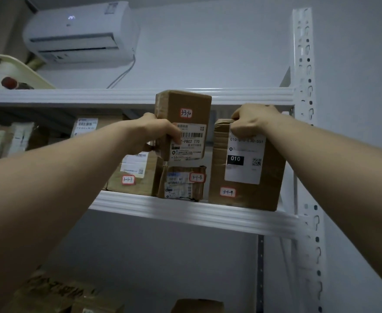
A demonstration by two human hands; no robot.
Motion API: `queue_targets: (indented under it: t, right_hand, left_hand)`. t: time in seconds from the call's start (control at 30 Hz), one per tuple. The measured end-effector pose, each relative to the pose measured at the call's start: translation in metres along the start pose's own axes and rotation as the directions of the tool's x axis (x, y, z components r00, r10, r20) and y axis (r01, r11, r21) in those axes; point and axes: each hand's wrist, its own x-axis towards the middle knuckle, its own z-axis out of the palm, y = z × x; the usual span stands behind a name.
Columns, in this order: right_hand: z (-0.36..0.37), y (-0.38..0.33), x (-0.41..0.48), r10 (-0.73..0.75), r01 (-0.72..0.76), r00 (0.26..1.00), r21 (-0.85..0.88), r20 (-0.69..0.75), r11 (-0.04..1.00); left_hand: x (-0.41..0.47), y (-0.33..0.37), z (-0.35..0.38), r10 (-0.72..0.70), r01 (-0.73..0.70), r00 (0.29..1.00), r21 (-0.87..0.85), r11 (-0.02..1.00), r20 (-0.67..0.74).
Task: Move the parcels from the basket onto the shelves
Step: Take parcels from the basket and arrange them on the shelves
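Parcels stood in a row toward the right end of the shelf [185, 214]: a wide parcel [135, 175] marked 3-1-7, a small parcel [183, 184] marked 3-1-8, and a tall parcel [246, 177] marked 3-1-9 beside the right post. The left grip [160, 134] was clamped round the held parcel [185, 102], marked 3-3-10. That parcel was upright just above the small parcel, and contact between them could not be told. The right grip [253, 120] curled over the tall parcel's top edge. The held parcel looked not yet released. With the basket out of view, the number left could not be judged.
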Motion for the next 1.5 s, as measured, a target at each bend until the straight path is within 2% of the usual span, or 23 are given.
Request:
queue_targets:
  t: [0.17,0.33,0.63,1.17,1.5]
  right_hand:
    - [0.007,0.002,0.013,-0.015,0.015,1.0,-0.033,0.005,0.999]
    - [0.012,0.007,0.016,-0.034,0.031,0.995,-0.043,-0.089,0.999]
    - [0.023,0.016,0.017,-0.048,0.048,0.995,-0.011,-0.084,0.999]
    - [0.037,0.027,0.008,-0.068,0.062,0.995,-0.081,-0.074,0.995]
    - [0.033,0.036,-0.002,-0.136,0.136,0.99,-0.002,-0.03,0.991]
  left_hand:
    - [0.009,-0.006,-0.001,0.015,-0.014,0.999,-0.017,1.0,0.036]
    - [0.016,-0.009,0.005,0.025,-0.023,0.998,-0.034,0.999,0.062]
    - [0.011,0.005,0.014,0.02,-0.015,0.997,-0.07,0.997,0.076]
    - [0.0,0.014,0.015,-0.027,0.039,0.994,-0.119,0.992,0.106]
    - [-0.005,0.022,0.023,-0.033,0.039,0.996,-0.078,0.996,0.079]
